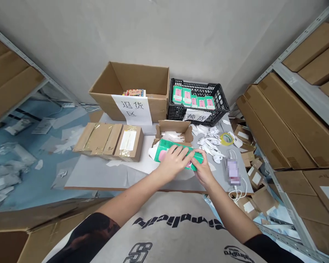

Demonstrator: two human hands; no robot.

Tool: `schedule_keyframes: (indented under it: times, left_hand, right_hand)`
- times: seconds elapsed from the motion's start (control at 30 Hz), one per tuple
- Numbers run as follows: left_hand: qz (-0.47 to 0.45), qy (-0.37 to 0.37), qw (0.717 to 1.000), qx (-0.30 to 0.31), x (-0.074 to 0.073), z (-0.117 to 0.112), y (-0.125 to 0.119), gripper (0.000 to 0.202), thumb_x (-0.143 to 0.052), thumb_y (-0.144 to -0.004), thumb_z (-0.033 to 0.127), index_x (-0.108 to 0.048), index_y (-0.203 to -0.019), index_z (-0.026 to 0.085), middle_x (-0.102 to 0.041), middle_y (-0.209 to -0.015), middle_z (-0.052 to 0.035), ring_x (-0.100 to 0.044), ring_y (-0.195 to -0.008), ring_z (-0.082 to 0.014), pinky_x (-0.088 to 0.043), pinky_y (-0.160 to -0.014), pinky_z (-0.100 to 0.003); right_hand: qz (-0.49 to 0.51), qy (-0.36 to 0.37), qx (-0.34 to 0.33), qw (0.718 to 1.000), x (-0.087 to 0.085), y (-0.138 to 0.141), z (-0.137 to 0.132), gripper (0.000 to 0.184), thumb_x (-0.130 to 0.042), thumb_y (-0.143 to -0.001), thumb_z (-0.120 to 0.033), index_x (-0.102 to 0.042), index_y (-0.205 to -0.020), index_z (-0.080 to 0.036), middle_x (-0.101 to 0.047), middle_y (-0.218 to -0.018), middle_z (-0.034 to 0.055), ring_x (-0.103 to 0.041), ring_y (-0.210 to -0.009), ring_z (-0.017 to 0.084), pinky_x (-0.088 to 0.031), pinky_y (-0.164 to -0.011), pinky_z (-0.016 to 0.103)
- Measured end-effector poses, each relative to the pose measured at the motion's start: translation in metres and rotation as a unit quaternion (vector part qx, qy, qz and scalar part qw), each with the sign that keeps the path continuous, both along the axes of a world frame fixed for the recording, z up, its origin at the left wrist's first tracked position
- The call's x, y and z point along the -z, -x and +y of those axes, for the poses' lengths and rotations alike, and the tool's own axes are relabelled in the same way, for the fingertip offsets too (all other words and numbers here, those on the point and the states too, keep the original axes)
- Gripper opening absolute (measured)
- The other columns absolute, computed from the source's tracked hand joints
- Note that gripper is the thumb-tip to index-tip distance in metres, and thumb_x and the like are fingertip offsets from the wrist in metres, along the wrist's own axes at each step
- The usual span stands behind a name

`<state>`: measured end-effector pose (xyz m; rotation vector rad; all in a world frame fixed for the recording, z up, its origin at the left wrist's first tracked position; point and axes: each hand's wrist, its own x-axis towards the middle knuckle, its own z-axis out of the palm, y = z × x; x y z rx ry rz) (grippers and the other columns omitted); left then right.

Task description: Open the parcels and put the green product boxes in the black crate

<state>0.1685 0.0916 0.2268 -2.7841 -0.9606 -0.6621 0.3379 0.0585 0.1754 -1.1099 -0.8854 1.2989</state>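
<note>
Table (93, 171), grey-topped, seen by me from a distance through the head camera. Wearer's shirt (178, 235), pale, dark-sleeved; I read "Simplicity" and a large outlined S, the smaller lower print being unclear. Large open carton (159, 106), brown, at the far edge; its hanging white sheet (133, 110) reads 退货区. Black crate (178, 111), plastic, lattice-walled, beside the carton; its sheet (196, 115) reads 换货. Taped cartons (104, 140), standing in a row at the left; one bears a white label (128, 140) too small to read, others handwritten marks I cannot make out with certainty. Small open carton (177, 126), mid-table, white paper inside. Green box (164, 144), one, held just on the wearer's side of the small open carton: long, oblong, bright green, with pink panels partly covered by fingers and white material showing at its left end; any lettering is illegible to me. Stock like it, green boxes with pink fronts (202, 102), stands in the crate. Left hand (174, 162), laid over the green box, fingers spread across it. Right hand (203, 168), closed about its right end. Tape roll (226, 138), yellow, at the table's right.
</note>
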Motion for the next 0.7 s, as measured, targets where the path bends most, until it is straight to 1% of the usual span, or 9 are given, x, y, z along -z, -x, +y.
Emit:
schedule_keyframes:
  times: [0.1,0.17,0.2,0.23,0.3,0.37,0.47,0.57,0.7]
  left_hand:
    - [-0.017,-0.004,1.000,0.001,-0.012,-0.009,-0.005,0.045,-0.055,-0.091,0.012,-0.051,-0.134,0.024,-0.060,-0.128,-0.0125,-0.050,-0.127,-0.0320,-0.042,-0.103,-0.053]
    - [-0.072,0.004,0.997,0.015,-0.020,-0.016,0.002,0.046,-0.061,-0.089,0.019,-0.052,-0.133,0.028,-0.053,-0.139,-0.0118,-0.040,-0.137,-0.0355,-0.038,-0.108,-0.058]
    - [-0.111,0.017,0.993,0.018,-0.025,-0.018,0.009,0.045,-0.063,-0.088,0.024,-0.053,-0.131,0.028,-0.050,-0.141,-0.0114,-0.038,-0.138,-0.0359,-0.038,-0.108,-0.058]
    - [-0.158,0.038,0.987,0.002,-0.029,-0.019,0.016,0.043,-0.065,-0.088,0.029,-0.054,-0.130,0.028,-0.050,-0.141,-0.0114,-0.039,-0.137,-0.0350,-0.039,-0.108,-0.057]
    - [-0.251,0.091,0.962,-0.050,-0.035,-0.018,0.030,0.042,-0.066,-0.087,0.032,-0.055,-0.127,0.026,-0.055,-0.134,-0.0113,-0.048,-0.129,-0.0310,-0.043,-0.106,-0.053]
    - [-0.299,0.159,0.939,-0.063,-0.039,-0.014,0.039,0.043,-0.065,-0.087,0.031,-0.053,-0.128,0.024,-0.059,-0.127,-0.0106,-0.054,-0.121,-0.0269,-0.048,-0.102,-0.048]
    - [-0.319,0.223,0.921,-0.022,-0.042,-0.009,0.040,0.045,-0.066,-0.087,0.031,-0.053,-0.129,0.023,-0.060,-0.127,-0.0103,-0.056,-0.119,-0.0247,-0.049,-0.102,-0.045]
    - [-0.328,0.234,0.915,0.005,-0.046,-0.010,0.034,0.051,-0.069,-0.085,0.032,-0.052,-0.132,0.023,-0.057,-0.133,-0.0114,-0.053,-0.124,-0.0262,-0.045,-0.106,-0.048]
    - [-0.337,0.258,0.905,0.045,-0.052,-0.015,0.027,0.064,-0.072,-0.081,0.033,-0.046,-0.139,0.023,-0.054,-0.138,-0.0123,-0.052,-0.127,-0.0270,-0.046,-0.106,-0.049]
  right_hand:
    - [0.117,0.050,0.013,0.992,0.017,-0.010,0.004,0.039,-0.080,-0.074,-0.038,-0.055,-0.103,-0.031,-0.067,-0.090,-0.0047,-0.065,-0.077,0.015,-0.055,-0.068,0.028]
    - [0.159,0.091,0.014,0.983,0.024,-0.023,0.005,0.036,-0.078,-0.076,-0.039,-0.055,-0.103,-0.031,-0.069,-0.090,-0.0043,-0.066,-0.074,0.016,-0.054,-0.062,0.027]
    - [0.176,0.108,0.013,0.978,0.027,-0.030,0.005,0.034,-0.077,-0.078,-0.041,-0.055,-0.103,-0.032,-0.070,-0.091,-0.0039,-0.067,-0.074,0.017,-0.054,-0.060,0.028]
    - [0.192,0.118,0.009,0.974,0.029,-0.038,0.005,0.034,-0.076,-0.079,-0.042,-0.055,-0.103,-0.032,-0.071,-0.094,-0.0033,-0.068,-0.076,0.018,-0.055,-0.060,0.030]
    - [0.224,0.119,-0.003,0.967,0.033,-0.050,0.002,0.034,-0.075,-0.078,-0.044,-0.056,-0.104,-0.032,-0.071,-0.100,-0.0018,-0.069,-0.081,0.021,-0.057,-0.061,0.033]
    - [0.252,0.109,-0.013,0.961,0.037,-0.058,-0.001,0.035,-0.076,-0.078,-0.045,-0.056,-0.104,-0.032,-0.071,-0.103,-0.0008,-0.069,-0.085,0.023,-0.058,-0.063,0.036]
    - [0.279,0.097,-0.027,0.955,0.041,-0.061,-0.004,0.036,-0.075,-0.079,-0.046,-0.057,-0.108,-0.033,-0.072,-0.102,-0.0011,-0.069,-0.083,0.022,-0.057,-0.060,0.034]
    - [0.296,0.099,-0.047,0.949,0.043,-0.060,-0.008,0.038,-0.074,-0.079,-0.047,-0.057,-0.110,-0.034,-0.072,-0.102,-0.0014,-0.069,-0.081,0.021,-0.055,-0.056,0.031]
    - [0.317,0.114,-0.051,0.940,0.043,-0.061,-0.012,0.038,-0.077,-0.075,-0.049,-0.060,-0.104,-0.031,-0.072,-0.102,-0.0010,-0.068,-0.088,0.021,-0.056,-0.063,0.031]
